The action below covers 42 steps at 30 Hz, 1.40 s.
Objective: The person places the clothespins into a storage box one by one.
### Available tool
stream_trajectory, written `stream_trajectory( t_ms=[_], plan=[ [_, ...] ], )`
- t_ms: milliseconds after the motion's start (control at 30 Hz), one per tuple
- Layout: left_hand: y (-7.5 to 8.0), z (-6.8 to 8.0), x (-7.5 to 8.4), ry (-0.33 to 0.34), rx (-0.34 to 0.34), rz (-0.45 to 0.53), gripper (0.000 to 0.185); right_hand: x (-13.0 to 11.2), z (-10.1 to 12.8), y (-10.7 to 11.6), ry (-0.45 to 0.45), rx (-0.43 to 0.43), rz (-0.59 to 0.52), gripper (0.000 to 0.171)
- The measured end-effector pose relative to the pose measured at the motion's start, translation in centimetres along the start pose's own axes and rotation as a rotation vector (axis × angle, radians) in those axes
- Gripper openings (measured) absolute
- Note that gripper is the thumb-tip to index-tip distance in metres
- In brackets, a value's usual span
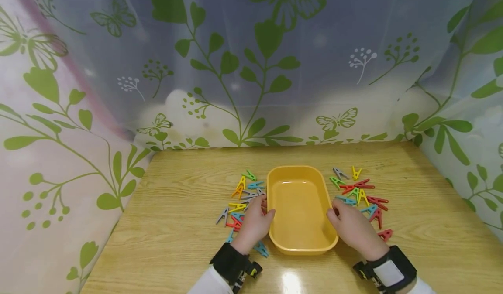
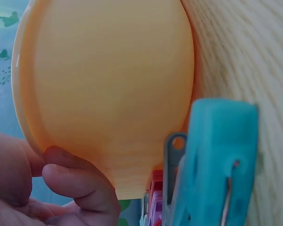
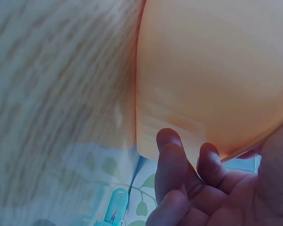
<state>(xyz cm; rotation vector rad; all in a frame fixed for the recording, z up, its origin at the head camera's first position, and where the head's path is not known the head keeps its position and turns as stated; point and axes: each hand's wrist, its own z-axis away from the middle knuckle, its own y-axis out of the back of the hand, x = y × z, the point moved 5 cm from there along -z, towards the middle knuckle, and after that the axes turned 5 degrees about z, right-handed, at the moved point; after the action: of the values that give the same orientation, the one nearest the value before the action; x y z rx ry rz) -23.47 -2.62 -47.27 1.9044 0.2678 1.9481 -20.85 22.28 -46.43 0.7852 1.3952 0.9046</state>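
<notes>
An empty yellow plastic tray point(image 1: 300, 178) stands in the middle of the wooden table point(image 1: 177, 224). My left hand point(image 1: 264, 206) holds its left side, thumb on the rim and curled fingers point(image 2: 80, 181) against the outer wall of the tray point(image 2: 108, 84). My right hand point(image 1: 334, 209) holds the right side the same way, its fingers point(image 3: 172, 155) pressed to the tray's wall point(image 3: 212, 70). Several coloured clothes pegs point(image 1: 241, 198) lie left of the tray, and several more pegs point(image 1: 363, 196) lie to its right. A teal peg point(image 2: 217, 160) sits close under my left wrist.
A curtain printed with green leaves and butterflies point(image 1: 251, 67) closes in the table at the back and on both sides. A teal peg point(image 1: 261, 249) lies by my left wrist and a red one point(image 1: 386, 234) by my right. Bare wood stretches along the near edge.
</notes>
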Motion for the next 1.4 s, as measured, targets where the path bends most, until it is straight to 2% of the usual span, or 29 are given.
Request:
stream_trajectory(
  t_ms=[367,733,1000,1200,1400],
  plan=[
    [-0.2,0.2,-0.2,-0.023,-0.05,0.002,0.048,0.0,0.1,0.0,0.002,0.005,-0.009,0.019],
    [-0.3,0.0,-0.4,-0.014,-0.045,0.052,0.046,0.2,0.2,-0.1,-0.006,-0.006,-0.024,0.02],
    [0.0,0.0,-0.5,0.005,-0.014,0.144,0.028,0.2,0.1,0.2,0.001,-0.012,-0.035,0.025],
    [0.2,0.1,-0.5,0.012,-0.028,0.211,0.019,0.6,-0.1,0.5,-0.009,-0.006,-0.04,0.036],
    [0.1,0.0,-0.6,0.044,-0.036,0.247,0.012,1.3,-0.3,0.9,-0.036,0.027,-0.056,0.036]
  ],
)
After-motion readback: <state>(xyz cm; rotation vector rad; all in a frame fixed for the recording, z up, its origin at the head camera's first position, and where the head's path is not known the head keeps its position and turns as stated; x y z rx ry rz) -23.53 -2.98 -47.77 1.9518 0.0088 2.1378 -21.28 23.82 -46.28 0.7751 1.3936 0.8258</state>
